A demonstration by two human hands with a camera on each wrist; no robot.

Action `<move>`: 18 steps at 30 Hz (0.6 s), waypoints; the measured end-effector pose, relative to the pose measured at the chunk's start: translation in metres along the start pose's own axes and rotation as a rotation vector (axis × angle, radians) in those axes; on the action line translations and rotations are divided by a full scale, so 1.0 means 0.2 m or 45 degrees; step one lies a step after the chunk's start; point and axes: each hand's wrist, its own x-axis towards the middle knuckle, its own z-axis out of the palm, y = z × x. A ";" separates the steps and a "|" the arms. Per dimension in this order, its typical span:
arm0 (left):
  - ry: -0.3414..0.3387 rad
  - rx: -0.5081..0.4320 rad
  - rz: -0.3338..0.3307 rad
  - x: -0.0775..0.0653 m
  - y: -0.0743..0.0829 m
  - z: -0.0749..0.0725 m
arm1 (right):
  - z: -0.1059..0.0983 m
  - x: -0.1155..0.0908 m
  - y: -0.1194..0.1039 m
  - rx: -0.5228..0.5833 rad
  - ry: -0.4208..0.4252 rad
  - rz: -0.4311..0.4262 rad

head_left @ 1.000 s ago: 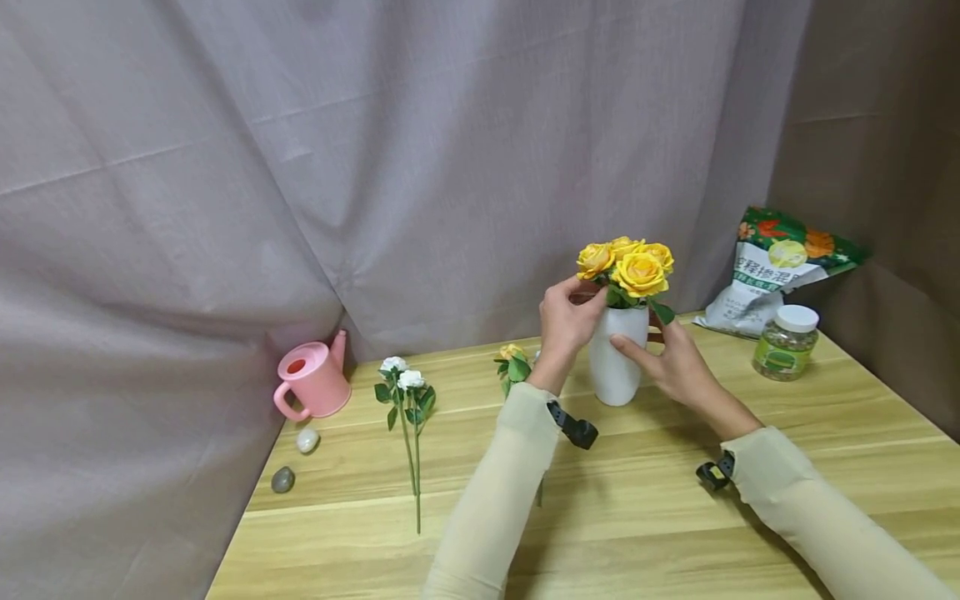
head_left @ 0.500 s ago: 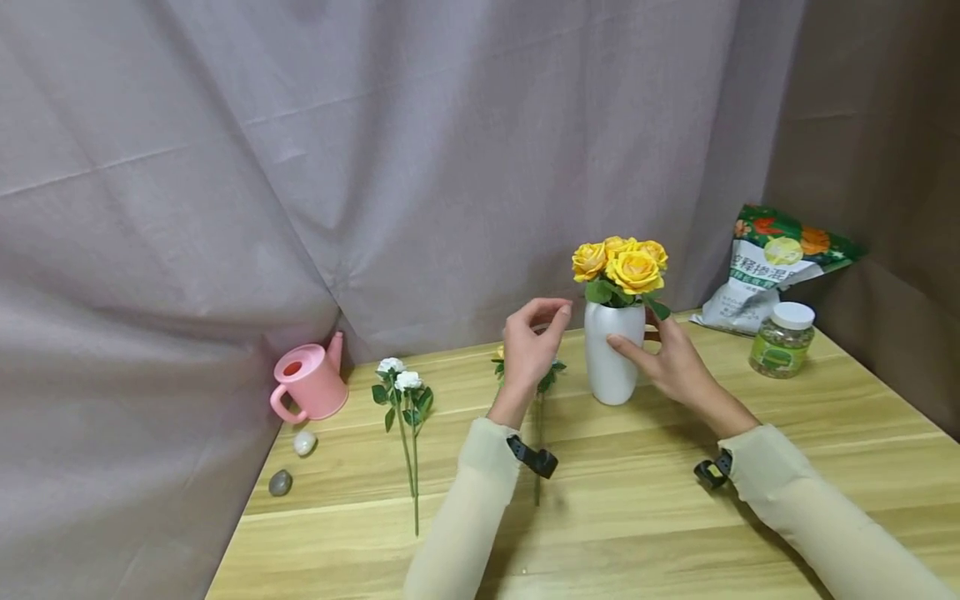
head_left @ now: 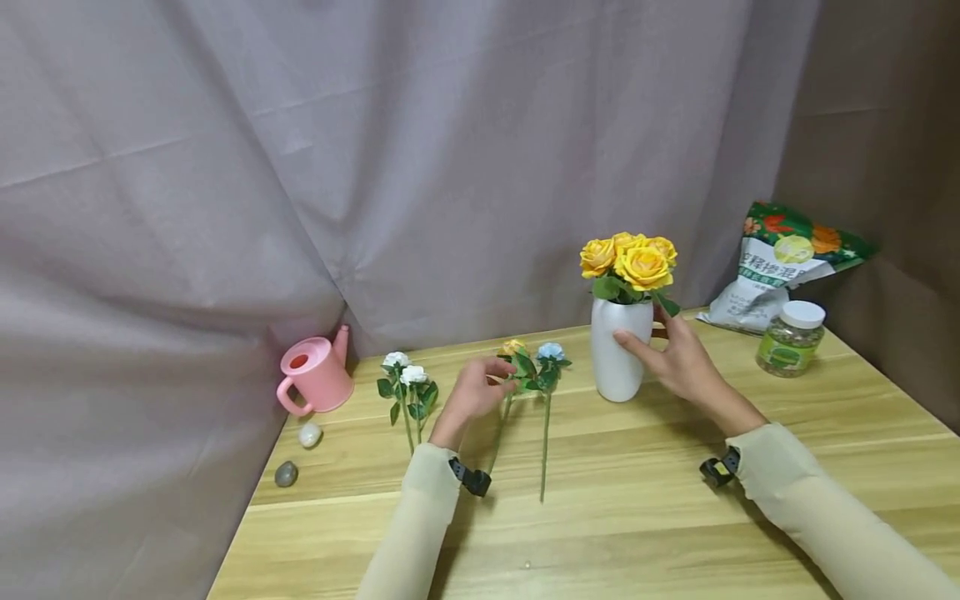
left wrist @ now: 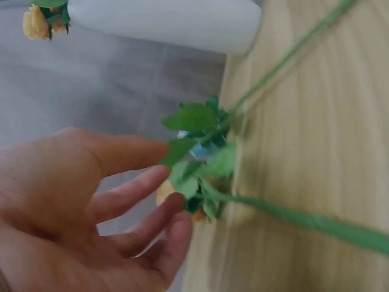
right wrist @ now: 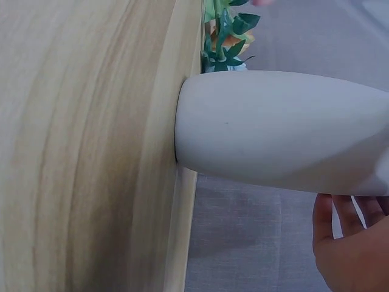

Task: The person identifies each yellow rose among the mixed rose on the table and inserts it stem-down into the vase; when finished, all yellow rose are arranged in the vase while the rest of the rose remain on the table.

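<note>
A white vase point(head_left: 618, 358) stands upright on the wooden table with a bunch of yellow roses point(head_left: 628, 260) in it. My right hand point(head_left: 678, 358) holds the vase from the right side, thumb across its front and fingers round behind. My left hand point(head_left: 474, 390) is at the leaves of a single yellow rose point(head_left: 513, 347) lying on the table. In the left wrist view its fingers point(left wrist: 130, 194) are loosely bent around a gap; whether they touch the leaves I cannot tell. Just right of that rose lies a blue flower point(head_left: 551, 352) on a green stem.
Two white flowers point(head_left: 412, 376) lie left of my left hand, their lower stems hidden by my arm. Beyond them are a pink watering can point(head_left: 318, 379) and two stones point(head_left: 310, 434). At the right back stand a fertilizer-like bag point(head_left: 772, 271) and a white-lidded jar point(head_left: 791, 342).
My left hand has left the roses at the vase's mouth and moved left and down to the lying yellow rose. My right hand has stayed on the vase.
</note>
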 end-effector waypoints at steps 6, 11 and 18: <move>-0.067 0.132 -0.086 -0.04 -0.04 0.01 | 0.00 0.00 -0.01 0.021 0.006 -0.021; -0.076 0.212 -0.159 -0.05 -0.06 0.03 | 0.00 0.00 -0.01 0.028 0.001 -0.023; -0.055 0.197 -0.192 -0.07 -0.05 0.02 | -0.02 0.01 -0.03 0.033 -0.010 -0.010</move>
